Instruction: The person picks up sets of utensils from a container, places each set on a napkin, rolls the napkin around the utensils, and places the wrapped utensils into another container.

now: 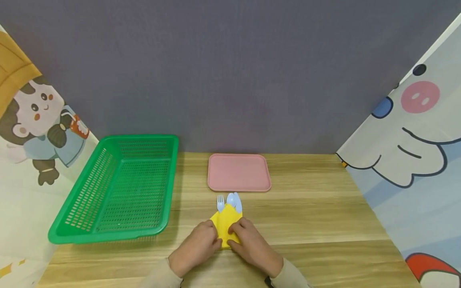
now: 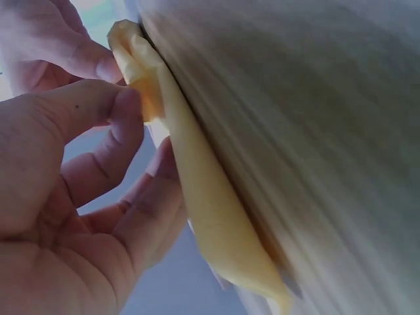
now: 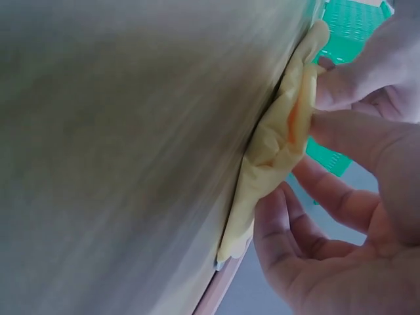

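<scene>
A yellow napkin (image 1: 225, 226) lies folded on the table in front of me, wrapped over the lower parts of pale blue cutlery. Out of its far end stick a fork (image 1: 220, 203), a spoon (image 1: 231, 199) and a knife (image 1: 238, 202); their handles are hidden. My left hand (image 1: 202, 243) pinches the napkin's left near edge between thumb and fingers. On the opposite side, my right hand (image 1: 251, 245) pinches the right near part, thumb tips close together. Both wrist views show the napkin (image 2: 203, 190) gathered in creases (image 3: 266, 154), low against the tabletop.
A pink rectangular tray (image 1: 239, 173) lies just beyond the cutlery tips. To the left stands a large green perforated basket (image 1: 169, 200). A grey wall (image 1: 230, 80) closes off the table's (image 1: 313, 208) far edge, with cartoon-printed cloths at both sides.
</scene>
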Action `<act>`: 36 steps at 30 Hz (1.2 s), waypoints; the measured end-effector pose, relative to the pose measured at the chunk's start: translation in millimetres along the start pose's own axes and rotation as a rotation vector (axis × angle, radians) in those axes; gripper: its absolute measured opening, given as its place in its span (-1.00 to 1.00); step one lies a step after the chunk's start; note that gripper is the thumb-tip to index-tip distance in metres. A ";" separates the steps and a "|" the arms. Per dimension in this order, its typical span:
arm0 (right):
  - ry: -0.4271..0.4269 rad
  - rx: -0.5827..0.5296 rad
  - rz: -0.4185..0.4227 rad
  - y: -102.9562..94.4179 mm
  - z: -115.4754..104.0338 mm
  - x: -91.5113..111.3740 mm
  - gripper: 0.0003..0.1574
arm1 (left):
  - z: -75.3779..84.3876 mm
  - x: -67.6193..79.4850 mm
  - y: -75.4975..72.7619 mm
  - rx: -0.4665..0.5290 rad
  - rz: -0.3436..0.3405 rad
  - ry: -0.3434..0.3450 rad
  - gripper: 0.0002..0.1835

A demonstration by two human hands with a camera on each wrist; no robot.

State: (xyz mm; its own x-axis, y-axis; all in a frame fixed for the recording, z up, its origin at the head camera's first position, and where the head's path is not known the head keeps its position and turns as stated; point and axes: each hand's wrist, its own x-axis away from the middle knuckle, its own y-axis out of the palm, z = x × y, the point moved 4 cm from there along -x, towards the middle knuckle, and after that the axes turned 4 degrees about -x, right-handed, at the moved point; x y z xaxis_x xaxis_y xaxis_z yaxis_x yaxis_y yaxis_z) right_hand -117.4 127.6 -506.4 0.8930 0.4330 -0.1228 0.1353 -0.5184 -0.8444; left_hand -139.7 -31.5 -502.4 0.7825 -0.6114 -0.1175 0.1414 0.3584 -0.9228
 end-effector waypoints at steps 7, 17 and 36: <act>-0.149 0.071 0.018 -3.8 -2.9 -0.3 -0.71 | 5.9 0.9 -1.0 -0.078 -0.014 -0.022 -0.69; -0.252 0.102 0.025 -4.8 -3.5 -0.7 -0.61 | 9.2 0.0 -3.7 -0.110 0.002 0.017 -0.80; -0.440 0.240 -0.022 -3.7 -7.3 -8.5 -0.55 | 24.8 10.9 8.0 -0.557 0.021 0.102 -0.87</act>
State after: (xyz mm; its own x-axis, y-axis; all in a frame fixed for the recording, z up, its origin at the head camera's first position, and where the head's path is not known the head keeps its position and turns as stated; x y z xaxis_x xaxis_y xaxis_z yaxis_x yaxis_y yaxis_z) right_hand -122.3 120.4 -498.4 0.6182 0.7388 -0.2684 0.0029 -0.3436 -0.9391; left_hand -115.0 -17.8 -502.0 0.7154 -0.6830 -0.1470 -0.2363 -0.0385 -0.9709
